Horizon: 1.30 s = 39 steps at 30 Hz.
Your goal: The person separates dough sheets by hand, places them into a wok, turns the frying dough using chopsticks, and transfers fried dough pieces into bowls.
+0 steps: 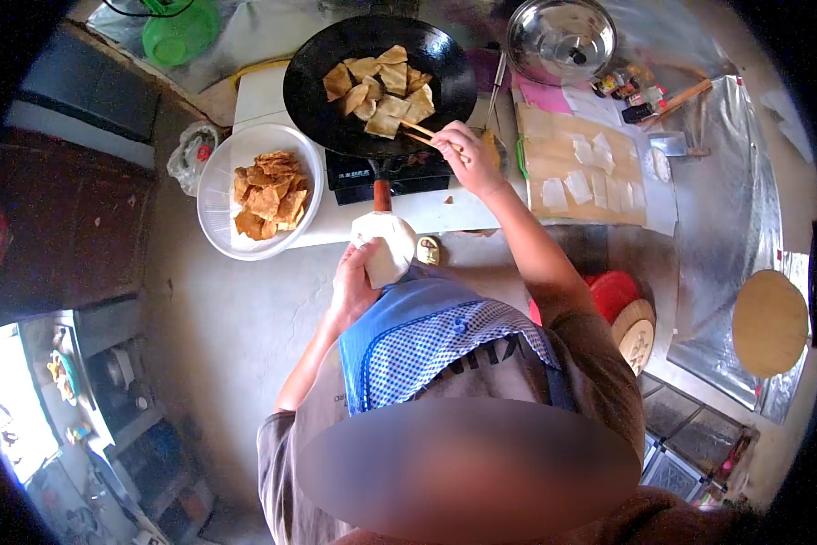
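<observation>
My right hand point(465, 153) is closed around a pair of wooden chopsticks point(419, 133). Their tips reach into a black wok point(313, 113), at the edge of a pale flat dough piece point(389, 118). Several more golden-brown pieces point(393, 77) lie in the wok. In front of my body, my left hand point(356, 272) grips a round white dish point(388, 249), thumb over its edge; what it contains, if anything, I cannot make out. The wok's wooden handle point(382, 196) points toward this dish.
Left of the wok, a white plastic basket point(210, 204) holds browned crisp pieces point(272, 195). An induction cooker point(354, 182) sits under the wok. On the right are a board point(554, 136) with white dough pieces, a steel bowl point(561, 41), a cleaver point(670, 143) and small bottles point(640, 95).
</observation>
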Tool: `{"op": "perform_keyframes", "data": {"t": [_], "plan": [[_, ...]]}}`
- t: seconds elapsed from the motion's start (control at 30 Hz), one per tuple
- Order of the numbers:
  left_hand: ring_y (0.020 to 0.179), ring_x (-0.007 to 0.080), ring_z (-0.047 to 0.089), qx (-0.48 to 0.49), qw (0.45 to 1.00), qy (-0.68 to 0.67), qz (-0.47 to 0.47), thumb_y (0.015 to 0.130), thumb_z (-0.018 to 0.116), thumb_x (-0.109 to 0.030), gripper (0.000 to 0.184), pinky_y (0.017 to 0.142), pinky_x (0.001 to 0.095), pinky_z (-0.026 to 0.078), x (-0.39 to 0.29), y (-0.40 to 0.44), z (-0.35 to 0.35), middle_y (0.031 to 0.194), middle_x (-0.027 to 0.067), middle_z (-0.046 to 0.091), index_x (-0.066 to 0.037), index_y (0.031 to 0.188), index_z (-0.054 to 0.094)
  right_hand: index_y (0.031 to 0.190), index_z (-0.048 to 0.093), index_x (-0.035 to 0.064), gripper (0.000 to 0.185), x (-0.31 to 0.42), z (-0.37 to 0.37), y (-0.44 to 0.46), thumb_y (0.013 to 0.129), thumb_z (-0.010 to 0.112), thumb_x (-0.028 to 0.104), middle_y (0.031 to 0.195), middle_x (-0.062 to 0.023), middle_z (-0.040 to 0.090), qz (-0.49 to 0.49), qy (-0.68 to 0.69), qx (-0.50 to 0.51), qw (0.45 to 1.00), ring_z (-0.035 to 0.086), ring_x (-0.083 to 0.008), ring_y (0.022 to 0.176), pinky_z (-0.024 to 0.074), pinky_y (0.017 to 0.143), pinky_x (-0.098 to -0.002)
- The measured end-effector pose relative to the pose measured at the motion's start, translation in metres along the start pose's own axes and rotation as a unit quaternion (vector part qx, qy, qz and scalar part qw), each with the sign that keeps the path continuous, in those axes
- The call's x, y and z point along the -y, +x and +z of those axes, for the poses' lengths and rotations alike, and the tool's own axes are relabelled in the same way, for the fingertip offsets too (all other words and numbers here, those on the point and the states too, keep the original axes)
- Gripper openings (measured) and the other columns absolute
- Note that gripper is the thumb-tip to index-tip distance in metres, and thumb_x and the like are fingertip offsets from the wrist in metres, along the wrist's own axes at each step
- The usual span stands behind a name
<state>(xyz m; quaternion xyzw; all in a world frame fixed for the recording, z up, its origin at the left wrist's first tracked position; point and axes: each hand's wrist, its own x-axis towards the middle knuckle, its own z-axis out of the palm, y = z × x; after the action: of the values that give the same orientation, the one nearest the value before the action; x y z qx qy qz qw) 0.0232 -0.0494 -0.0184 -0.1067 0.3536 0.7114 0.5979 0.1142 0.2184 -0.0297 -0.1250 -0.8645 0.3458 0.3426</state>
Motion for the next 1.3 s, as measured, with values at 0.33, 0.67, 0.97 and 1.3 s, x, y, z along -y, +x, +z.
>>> {"op": "perform_keyframes", "data": {"t": [0.33,0.67,0.97,1.3], "plan": [[0.103,0.025,0.059,0.001,1.0,-0.015,0.001,0.093,0.045,-0.01,0.031,0.091,0.0413,0.048,-0.01,-0.005,-0.004,0.116,0.0129,0.057,-0.005,0.124,0.044,0.084,0.055,0.0029,0.021,-0.002,0.006,0.036,0.096,0.045,0.017,0.07,-0.0046,0.057,0.14,0.192,-0.144,0.961,0.053,-0.0089,0.051,0.0433,0.044,-0.0214],[0.098,0.0259,0.061,-0.003,1.0,-0.016,0.012,0.092,0.047,-0.011,0.034,0.088,0.042,0.051,-0.011,0.002,-0.004,0.113,0.0136,0.058,-0.004,0.124,0.043,0.082,0.055,0.004,0.023,-0.051,0.004,0.03,0.094,0.048,0.023,0.063,-0.0083,0.057,0.38,0.376,-0.367,0.761,0.056,-0.0176,0.048,0.0455,0.043,-0.0278],[0.098,0.026,0.061,-0.024,1.0,-0.006,0.002,0.093,0.046,-0.013,0.031,0.088,0.0426,0.05,-0.011,0.006,-0.001,0.112,0.0131,0.058,-0.004,0.123,0.043,0.091,0.057,0.0037,0.024,-0.024,0.008,0.015,0.099,0.044,0.023,0.064,-0.0069,0.059,0.225,0.251,-0.184,0.923,0.053,-0.0096,0.049,0.0426,0.043,-0.0227],[0.099,0.0263,0.06,-0.007,1.0,-0.028,0.007,0.092,0.048,-0.015,0.031,0.089,0.0422,0.05,-0.007,0.004,0.004,0.112,0.0131,0.059,-0.005,0.121,0.046,0.089,0.055,0.0019,0.017,0.02,-0.019,-0.006,0.097,0.046,0.014,0.077,-0.0052,0.057,0.136,0.206,-0.173,0.953,0.054,-0.0083,0.056,0.0442,0.048,-0.0204]]}}
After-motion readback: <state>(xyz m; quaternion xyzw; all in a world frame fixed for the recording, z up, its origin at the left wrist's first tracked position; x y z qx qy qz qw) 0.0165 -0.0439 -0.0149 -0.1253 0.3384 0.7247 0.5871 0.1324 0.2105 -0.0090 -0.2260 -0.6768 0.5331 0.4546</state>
